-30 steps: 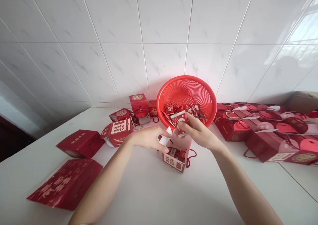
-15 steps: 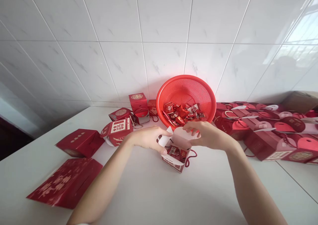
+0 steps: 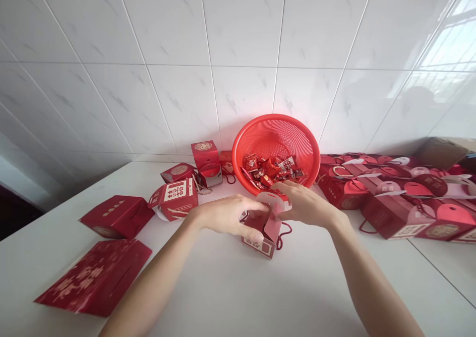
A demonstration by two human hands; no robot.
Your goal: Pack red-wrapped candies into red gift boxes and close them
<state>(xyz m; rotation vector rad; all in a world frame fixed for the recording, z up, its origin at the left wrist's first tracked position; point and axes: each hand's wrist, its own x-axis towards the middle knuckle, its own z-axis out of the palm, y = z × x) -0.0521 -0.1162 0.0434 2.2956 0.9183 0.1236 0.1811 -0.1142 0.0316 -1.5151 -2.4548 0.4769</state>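
Note:
A small red gift box (image 3: 257, 244) with a pale printed label stands on the white table in front of me, its flaps partly folded in over the top. My left hand (image 3: 234, 217) grips the box from its left side, thumb across the front top edge. From the right and back, my right hand (image 3: 303, 204) holds an upright flap, its fingertips partly hidden behind the paper. A dark red cord handle (image 3: 285, 235) loops out at the box's right side. The box's contents are mostly covered by the folded panels.
Behind the box, a red plastic basket (image 3: 277, 134) of wrapped sweets (image 3: 268, 168) leans against the tiled wall. Rows of closed red boxes (image 3: 394, 215) fill the right side. Several more boxes, including a dark red one (image 3: 115, 215), sit at the left. A brown carton (image 3: 442, 151) stands far right.
Side flaps that stood open have been folded inward, covering the wrapped sweets seen inside the box before. Both hands stay at the box, the left thumb now further over its top.

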